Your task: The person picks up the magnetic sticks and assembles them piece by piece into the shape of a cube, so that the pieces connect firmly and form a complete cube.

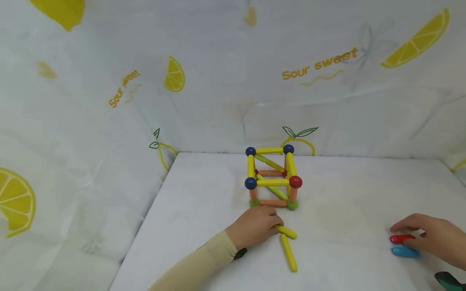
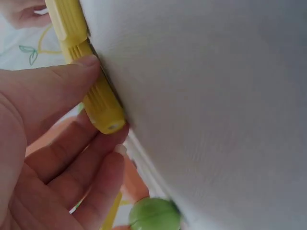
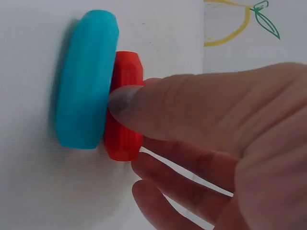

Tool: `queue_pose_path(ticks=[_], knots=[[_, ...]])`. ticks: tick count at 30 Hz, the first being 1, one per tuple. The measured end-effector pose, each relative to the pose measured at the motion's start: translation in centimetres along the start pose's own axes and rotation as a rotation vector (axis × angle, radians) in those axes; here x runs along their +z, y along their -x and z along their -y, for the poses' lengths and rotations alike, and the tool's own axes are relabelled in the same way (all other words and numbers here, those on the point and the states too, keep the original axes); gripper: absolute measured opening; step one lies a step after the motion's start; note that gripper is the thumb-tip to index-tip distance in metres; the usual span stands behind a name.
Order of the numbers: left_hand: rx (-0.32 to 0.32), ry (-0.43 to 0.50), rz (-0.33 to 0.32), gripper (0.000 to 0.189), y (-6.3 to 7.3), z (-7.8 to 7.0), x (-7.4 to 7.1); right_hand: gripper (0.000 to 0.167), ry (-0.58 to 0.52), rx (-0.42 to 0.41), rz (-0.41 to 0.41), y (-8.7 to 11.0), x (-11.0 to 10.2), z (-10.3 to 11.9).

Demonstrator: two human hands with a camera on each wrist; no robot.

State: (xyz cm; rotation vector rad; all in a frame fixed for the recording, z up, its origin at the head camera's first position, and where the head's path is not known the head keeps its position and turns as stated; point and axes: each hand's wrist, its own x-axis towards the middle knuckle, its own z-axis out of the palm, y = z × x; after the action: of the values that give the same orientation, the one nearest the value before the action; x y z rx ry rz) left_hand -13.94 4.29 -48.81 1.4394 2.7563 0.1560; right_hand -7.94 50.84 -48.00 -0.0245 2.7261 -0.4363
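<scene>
My left hand [image 1: 256, 227] pinches a yellow magnetic rod [image 2: 103, 105] between thumb and fingers, close over the table. A second yellow rod [image 1: 289, 252] lies in front, its end close to the held one. At the right, my right hand [image 1: 433, 238] grips a red rod [image 3: 125, 115], thumb on the near side and fingers behind it. Right alongside the red rod lies a blue rod [image 3: 86, 81], outside the grip. Behind my left hand stands a cube frame of rods and balls, with yellow bars [image 1: 272, 182] on top and orange bars [image 1: 273, 203] below.
Blue balls [image 1: 250, 183] and a red ball [image 1: 295, 182] form the frame's upper corners; a green ball [image 1: 293, 205] is at a lower one. The white table [image 1: 346, 182] meets a lemon-printed sheet [image 1: 218, 101] at its back and left edges.
</scene>
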Motion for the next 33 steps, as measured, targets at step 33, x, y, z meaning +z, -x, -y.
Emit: queue_pose_path(ticks=[33], knots=[[-0.031, 0.123, -0.311, 0.05, 3.4, 1.2, -6.4, 0.03, -0.201, -0.491, -0.234, -2.1, -0.2, 22.3]])
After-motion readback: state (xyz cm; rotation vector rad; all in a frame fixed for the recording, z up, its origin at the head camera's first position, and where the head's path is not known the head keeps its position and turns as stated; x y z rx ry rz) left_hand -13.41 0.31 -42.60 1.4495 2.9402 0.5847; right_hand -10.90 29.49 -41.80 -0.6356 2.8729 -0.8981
